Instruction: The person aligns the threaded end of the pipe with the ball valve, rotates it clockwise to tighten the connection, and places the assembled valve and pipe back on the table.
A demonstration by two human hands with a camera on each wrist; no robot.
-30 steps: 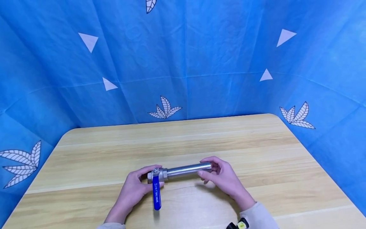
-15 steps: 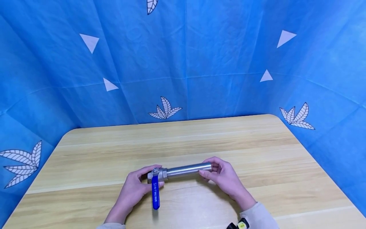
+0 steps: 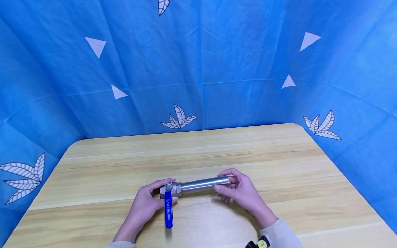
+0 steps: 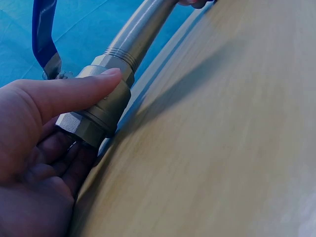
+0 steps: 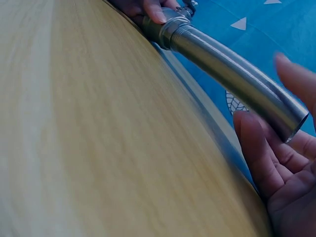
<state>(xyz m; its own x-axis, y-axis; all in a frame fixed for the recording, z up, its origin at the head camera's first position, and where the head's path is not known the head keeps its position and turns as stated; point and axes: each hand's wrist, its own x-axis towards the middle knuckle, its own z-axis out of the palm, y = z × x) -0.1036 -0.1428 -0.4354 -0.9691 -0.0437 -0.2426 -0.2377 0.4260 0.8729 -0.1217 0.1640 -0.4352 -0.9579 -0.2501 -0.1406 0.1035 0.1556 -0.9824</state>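
Observation:
A metal ball valve (image 3: 175,189) with a long blue lever handle (image 3: 168,210) is held by my left hand (image 3: 145,203) at its hex end. In the left wrist view the thumb lies across the valve body (image 4: 106,106), the other fingers behind and below. A smooth steel pipe (image 3: 201,184) extends right from the valve; threads show at the joint. My right hand (image 3: 243,191) is spread loosely around the pipe's free end. In the right wrist view its thumb (image 5: 251,133) is right at the pipe, while the blurred index finger (image 5: 298,81) stands away from it.
A light wooden table (image 3: 198,148) lies beneath both hands. Blue curtain (image 3: 198,62) with white leaf and triangle prints hangs around its back and sides. A black wrist device (image 3: 262,242) with a yellow label sits at the right sleeve (image 3: 280,234).
My right hand's thumb and fingers have shifted slightly around the pipe end, with the fingers spreading more. The blue lever has swung very slightly left since a second ago; my left hand keeps its place.

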